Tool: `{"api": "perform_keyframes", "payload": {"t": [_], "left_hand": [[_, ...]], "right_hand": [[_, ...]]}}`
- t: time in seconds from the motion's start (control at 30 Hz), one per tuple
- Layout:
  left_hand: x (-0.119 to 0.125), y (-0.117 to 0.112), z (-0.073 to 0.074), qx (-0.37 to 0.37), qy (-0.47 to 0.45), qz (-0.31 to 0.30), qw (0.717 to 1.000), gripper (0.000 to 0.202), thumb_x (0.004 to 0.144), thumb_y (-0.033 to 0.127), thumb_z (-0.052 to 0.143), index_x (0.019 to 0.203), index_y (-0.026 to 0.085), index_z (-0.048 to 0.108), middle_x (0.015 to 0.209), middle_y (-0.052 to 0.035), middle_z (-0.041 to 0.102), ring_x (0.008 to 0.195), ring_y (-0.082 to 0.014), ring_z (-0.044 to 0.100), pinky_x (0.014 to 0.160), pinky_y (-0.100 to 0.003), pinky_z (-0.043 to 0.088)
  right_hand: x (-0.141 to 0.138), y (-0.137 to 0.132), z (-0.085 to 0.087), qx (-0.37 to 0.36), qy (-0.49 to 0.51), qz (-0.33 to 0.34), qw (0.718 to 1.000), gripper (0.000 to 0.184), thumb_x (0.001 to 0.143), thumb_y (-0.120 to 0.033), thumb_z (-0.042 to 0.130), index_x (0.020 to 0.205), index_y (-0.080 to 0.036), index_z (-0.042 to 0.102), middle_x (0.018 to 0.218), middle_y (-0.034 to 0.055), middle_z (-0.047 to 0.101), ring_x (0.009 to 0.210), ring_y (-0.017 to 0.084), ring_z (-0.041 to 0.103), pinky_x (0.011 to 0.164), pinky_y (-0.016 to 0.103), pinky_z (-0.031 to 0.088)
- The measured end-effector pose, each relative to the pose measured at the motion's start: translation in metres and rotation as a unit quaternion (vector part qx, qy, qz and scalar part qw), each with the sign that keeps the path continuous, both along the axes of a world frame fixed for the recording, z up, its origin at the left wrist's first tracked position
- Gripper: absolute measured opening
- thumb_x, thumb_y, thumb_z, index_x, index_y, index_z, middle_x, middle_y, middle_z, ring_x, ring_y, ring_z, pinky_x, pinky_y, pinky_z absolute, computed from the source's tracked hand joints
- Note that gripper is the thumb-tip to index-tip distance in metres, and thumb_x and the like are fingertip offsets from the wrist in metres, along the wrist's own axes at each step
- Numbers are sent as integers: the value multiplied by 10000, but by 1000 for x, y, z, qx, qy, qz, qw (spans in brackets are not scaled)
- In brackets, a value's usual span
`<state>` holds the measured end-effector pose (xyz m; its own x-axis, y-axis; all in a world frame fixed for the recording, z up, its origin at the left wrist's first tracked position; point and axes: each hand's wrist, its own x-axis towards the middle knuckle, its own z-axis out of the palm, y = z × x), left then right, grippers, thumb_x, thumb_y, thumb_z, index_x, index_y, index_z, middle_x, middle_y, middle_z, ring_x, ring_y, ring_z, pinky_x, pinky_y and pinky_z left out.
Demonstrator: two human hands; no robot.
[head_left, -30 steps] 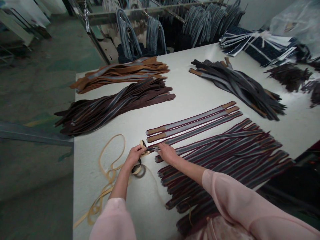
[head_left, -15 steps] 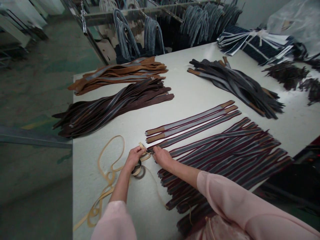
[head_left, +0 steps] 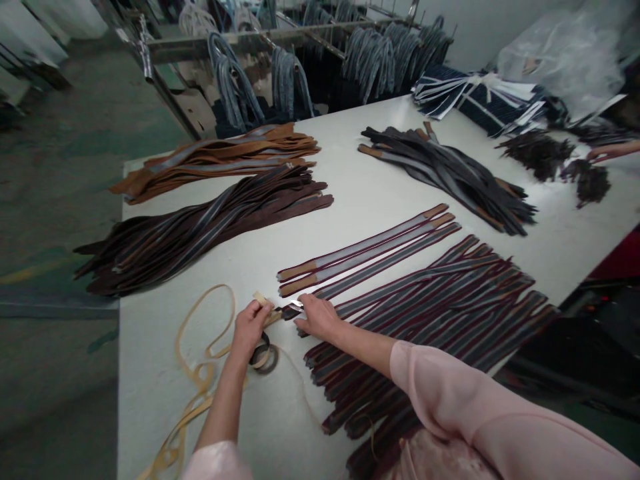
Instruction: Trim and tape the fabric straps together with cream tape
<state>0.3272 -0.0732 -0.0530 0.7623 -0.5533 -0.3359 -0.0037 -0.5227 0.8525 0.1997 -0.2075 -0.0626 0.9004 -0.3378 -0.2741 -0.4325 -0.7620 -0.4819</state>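
Observation:
Between the fingers of my left hand (head_left: pixel 251 321) is the end of a tan tape (head_left: pixel 261 299), pinched above the table. A small shiny pair of thread snips (head_left: pixel 297 306) shows at the fingertips of my right hand (head_left: pixel 320 316), just right of the left hand. The snips are partly hidden by the fingers. Under them lies the near end of a maroon-edged grey strip (head_left: pixel 383 262). Two similar strips with tan ends (head_left: pixel 297 285) lie just beyond it. Below my left hand rests a dark tape roll (head_left: pixel 271 361). Loose tan tape (head_left: pixel 179 347) curls to its left.
Many maroon-edged strips (head_left: pixel 400 333) spread beneath my right forearm. Farther back are brown (head_left: pixel 200 223), orange-brown (head_left: pixel 235 150) and dark grey (head_left: pixel 445 173) strip bundles. A metal rack (head_left: pixel 185 50) stands behind the table. Another person's hand (head_left: pixel 613 152) reaches toward dark scraps at right.
My hands have drawn slightly apart, and the metal of the snips is now visible. The view has shifted, moving the table leftward. Another person's hand has appeared at the right edge.

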Motion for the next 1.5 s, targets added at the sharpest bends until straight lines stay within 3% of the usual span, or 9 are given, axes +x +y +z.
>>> {"api": "perform_keyframes", "payload": {"t": [0.17,0.33,0.53,0.7,0.9,1.03,1.13,1.3,1.5], "left_hand": [[-31,-33,-3,-33,-33,-120,992,359,684,400,514,950,179,610,1002,-58,614,946,-217,529,878,-364,381],[-67,-63,-11,51,-154,-218,962,212,724,334,428,715,196,588,846,-70,598,862,-218,520,838,-367,392],[-100,-73,-1,137,-203,-241,939,171,723,297,416,651,208,542,731,-47,587,755,-197,530,718,-309,408],[-111,-81,9,209,-159,-163,951,181,701,333,440,656,206,561,642,-14,591,654,-174,544,622,-268,402],[-150,-136,56,74,-64,50,994,257,642,415,565,760,195,626,730,-9,635,774,-191,557,750,-303,424],[-209,-204,101,-165,105,170,966,249,608,351,666,787,181,635,817,-7,625,795,-151,555,744,-288,451],[-249,-249,122,-287,160,227,917,221,591,293,703,770,178,641,767,12,606,727,-104,541,699,-252,455],[-294,-296,126,-344,155,274,884,218,605,294,703,787,188,644,754,16,604,696,-84,533,727,-263,458],[-325,-310,114,-349,179,267,880,211,608,293,696,790,198,645,754,9,599,686,-87,539,680,-236,455]], "right_hand": [[-25,-102,6,-99,53,-106,988,275,874,-250,296,1019,-206,526,975,68,591,907,180,525,728,291,388],[-91,-206,12,-175,88,-64,979,272,861,-173,331,938,-162,591,981,97,594,1000,205,467,801,313,371],[-171,-264,6,-67,94,-71,991,255,842,-210,405,956,-133,620,957,107,629,923,172,534,803,254,371],[-196,-309,1,8,7,-170,985,280,828,-178,375,956,-139,621,932,63,645,857,150,572,755,222,396],[-207,-378,5,-11,-47,-226,973,274,786,-147,401,941,-165,626,1002,80,631,973,177,535,821,260,377],[-214,-376,32,130,-158,-170,964,194,731,-174,473,839,-164,634,811,33,643,784,148,562,727,248,404],[-222,-345,68,313,-206,-141,916,186,708,-254,515,821,-147,617,626,-12,572,549,104,486,540,219,384],[-239,-301,110,480,-248,-144,829,383,636,-279,618,994,-166,549,651,-46,519,443,41,325,423,179,281],[-240,-294,108,543,-238,-114,797,421,612,-246,615,1011,-167,511,602,-70,477,428,40,337,410,171,276]]}}
